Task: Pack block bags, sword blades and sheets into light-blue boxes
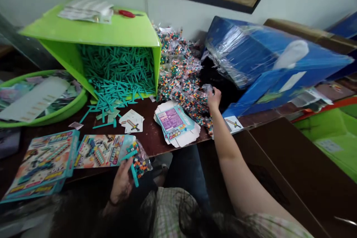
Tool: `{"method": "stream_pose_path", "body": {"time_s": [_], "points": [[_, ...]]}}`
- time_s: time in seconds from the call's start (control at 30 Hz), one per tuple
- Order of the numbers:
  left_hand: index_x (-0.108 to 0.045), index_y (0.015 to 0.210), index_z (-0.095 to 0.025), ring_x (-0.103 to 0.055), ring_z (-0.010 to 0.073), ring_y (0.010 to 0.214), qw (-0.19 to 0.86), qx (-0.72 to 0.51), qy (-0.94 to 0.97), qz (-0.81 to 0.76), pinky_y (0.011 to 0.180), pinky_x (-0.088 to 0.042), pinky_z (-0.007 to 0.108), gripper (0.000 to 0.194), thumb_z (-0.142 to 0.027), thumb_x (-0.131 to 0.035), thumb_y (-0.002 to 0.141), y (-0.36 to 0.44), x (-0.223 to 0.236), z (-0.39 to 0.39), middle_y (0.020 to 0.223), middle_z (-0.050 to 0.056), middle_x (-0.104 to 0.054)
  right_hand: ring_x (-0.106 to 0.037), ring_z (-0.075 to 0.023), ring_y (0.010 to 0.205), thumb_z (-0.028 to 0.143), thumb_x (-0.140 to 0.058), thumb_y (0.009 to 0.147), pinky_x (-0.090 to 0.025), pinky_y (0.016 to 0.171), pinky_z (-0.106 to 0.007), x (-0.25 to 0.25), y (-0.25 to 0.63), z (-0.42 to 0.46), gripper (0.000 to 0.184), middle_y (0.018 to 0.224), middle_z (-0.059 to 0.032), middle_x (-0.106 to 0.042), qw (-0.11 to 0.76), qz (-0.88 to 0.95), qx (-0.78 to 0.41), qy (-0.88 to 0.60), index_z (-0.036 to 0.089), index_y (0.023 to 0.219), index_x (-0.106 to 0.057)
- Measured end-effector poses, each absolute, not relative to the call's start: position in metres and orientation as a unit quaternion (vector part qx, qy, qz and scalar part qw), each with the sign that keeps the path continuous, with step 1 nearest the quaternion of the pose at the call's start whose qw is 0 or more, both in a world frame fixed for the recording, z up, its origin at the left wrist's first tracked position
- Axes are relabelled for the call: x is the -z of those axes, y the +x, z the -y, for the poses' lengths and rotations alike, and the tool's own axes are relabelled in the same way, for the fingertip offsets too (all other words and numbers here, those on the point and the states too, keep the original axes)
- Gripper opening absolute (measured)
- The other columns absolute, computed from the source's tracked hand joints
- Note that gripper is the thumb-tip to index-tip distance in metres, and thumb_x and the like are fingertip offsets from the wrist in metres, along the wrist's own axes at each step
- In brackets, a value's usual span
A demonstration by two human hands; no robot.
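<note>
My left hand [122, 183] is closed around a teal T-shaped plastic stick [134, 173] and a clear bag of small coloured cubes [142, 161]. Both lie over the open end of a printed flat carton [104, 150] at the table's front edge. My right hand [214, 99] reaches out to a pile of clear bags of coloured cubes [181, 70]. Its fingers pinch the clear plastic of one bag at the pile's right side. Between my hands, a stack of flattened cartons [177, 122] rests on the table, with printed cards [132, 122] to its left.
A green bin [97, 31] on its side spills teal sticks [119, 67]. To its left sits a green basket [55, 109] of printed packets. Printed cartons [44, 160] are stacked front left. A blue plastic-wrapped box [245, 52] stands right of the bags.
</note>
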State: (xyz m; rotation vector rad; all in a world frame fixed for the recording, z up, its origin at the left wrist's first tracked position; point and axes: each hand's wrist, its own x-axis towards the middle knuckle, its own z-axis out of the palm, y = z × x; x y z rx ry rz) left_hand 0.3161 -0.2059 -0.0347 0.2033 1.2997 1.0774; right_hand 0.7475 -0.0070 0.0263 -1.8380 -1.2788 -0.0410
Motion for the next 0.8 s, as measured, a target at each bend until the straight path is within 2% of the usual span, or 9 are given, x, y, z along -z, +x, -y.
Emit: {"method": "stream_pose_path", "body": {"time_s": [0.13, 0.23, 0.33, 0.4, 0.47, 0.57, 0.63, 0.73, 0.8], "points": [[-0.070, 0.106, -0.024, -0.077, 0.0213, 0.089, 0.650, -0.472, 0.082, -0.590, 0.080, -0.067, 0.033, 0.022, -0.025, -0.074, 0.084, 0.322, 0.031, 0.208, 0.095, 0.003, -0.076, -0.063, -0.0345, 0.123, 0.026, -0.046, 0.096, -0.043, 0.105, -0.063, -0.024, 0.795, -0.025, 0.040, 0.123, -0.0190, -0.073, 0.446, 0.484, 0.039, -0.752, 0.024, 0.127, -0.072], [-0.070, 0.102, -0.024, -0.077, 0.0252, 0.097, 0.639, -0.472, 0.087, -0.600, 0.082, -0.067, 0.036, 0.025, -0.024, -0.076, 0.078, 0.320, 0.034, 0.210, 0.090, 0.004, -0.075, -0.069, -0.0330, 0.112, 0.024, -0.052, 0.092, -0.047, 0.099, -0.056, -0.019, 0.804, -0.043, 0.034, 0.105, -0.0147, -0.078, 0.443, 0.493, 0.036, -0.748, 0.027, 0.113, -0.077], [-0.071, 0.094, -0.025, -0.073, 0.0327, 0.113, 0.646, -0.460, 0.112, -0.599, 0.088, -0.066, 0.042, 0.028, -0.030, -0.083, 0.070, 0.308, 0.044, 0.212, 0.094, 0.008, -0.075, -0.072, -0.0336, 0.103, 0.022, -0.053, 0.088, -0.051, 0.094, -0.055, -0.024, 0.807, -0.056, 0.029, 0.091, -0.0106, -0.077, 0.440, 0.501, 0.038, -0.744, 0.032, 0.097, -0.079], [-0.072, 0.088, -0.026, -0.070, 0.0361, 0.120, 0.626, -0.456, 0.142, -0.616, 0.092, -0.065, 0.044, 0.028, -0.031, -0.086, 0.065, 0.297, 0.051, 0.213, 0.099, 0.009, -0.075, -0.072, -0.0328, 0.103, 0.023, -0.051, 0.089, -0.052, 0.096, -0.056, -0.034, 0.806, -0.056, 0.029, 0.092, -0.0095, -0.077, 0.444, 0.509, 0.053, -0.735, 0.032, 0.095, -0.078], [-0.073, 0.087, -0.028, -0.068, 0.0368, 0.123, 0.607, -0.451, 0.169, -0.632, 0.094, -0.065, 0.044, 0.027, -0.032, -0.087, 0.064, 0.291, 0.054, 0.212, 0.101, 0.008, -0.076, -0.070, -0.0317, 0.107, 0.025, -0.050, 0.092, -0.052, 0.100, -0.057, -0.045, 0.799, -0.044, 0.029, 0.100, -0.0105, -0.076, 0.454, 0.521, 0.079, -0.718, 0.030, 0.101, -0.077], [-0.074, 0.098, -0.029, -0.072, 0.0336, 0.116, 0.620, -0.461, 0.152, -0.617, 0.091, -0.065, 0.042, 0.031, -0.038, -0.084, 0.070, 0.298, 0.048, 0.210, 0.099, 0.007, -0.077, -0.067, -0.0314, 0.118, 0.031, -0.046, 0.099, -0.051, 0.106, -0.057, -0.049, 0.771, -0.002, 0.032, 0.117, -0.0152, -0.072, 0.469, 0.552, 0.125, -0.678, 0.024, 0.116, -0.073], [-0.071, 0.106, -0.026, -0.076, 0.0290, 0.102, 0.644, -0.477, 0.118, -0.586, 0.084, -0.066, 0.038, 0.036, -0.036, -0.083, 0.074, 0.311, 0.039, 0.208, 0.099, 0.007, -0.077, -0.066, -0.0309, 0.120, 0.037, -0.047, 0.102, -0.051, 0.108, -0.054, -0.036, 0.741, 0.036, 0.033, 0.121, -0.0166, -0.071, 0.470, 0.585, 0.138, -0.647, 0.023, 0.118, -0.072], [-0.066, 0.107, -0.020, -0.074, 0.0182, 0.073, 0.677, -0.478, 0.086, -0.552, 0.066, -0.064, 0.028, 0.034, -0.027, -0.082, 0.077, 0.333, 0.025, 0.202, 0.089, 0.004, -0.075, -0.073, -0.0281, 0.103, 0.039, -0.055, 0.101, -0.060, 0.096, -0.048, 0.002, 0.682, 0.094, 0.026, 0.106, -0.0129, -0.075, 0.458, 0.652, 0.125, -0.591, 0.026, 0.108, -0.076], [-0.065, 0.102, -0.019, -0.069, 0.0132, 0.063, 0.688, -0.486, 0.083, -0.532, 0.057, -0.059, 0.023, 0.031, -0.027, -0.083, 0.078, 0.345, 0.021, 0.197, 0.081, 0.000, -0.072, -0.075, -0.0246, 0.089, 0.035, -0.057, 0.101, -0.064, 0.083, -0.041, 0.029, 0.640, 0.129, 0.021, 0.096, -0.0105, -0.077, 0.455, 0.712, 0.122, -0.521, 0.027, 0.104, -0.077]]}}
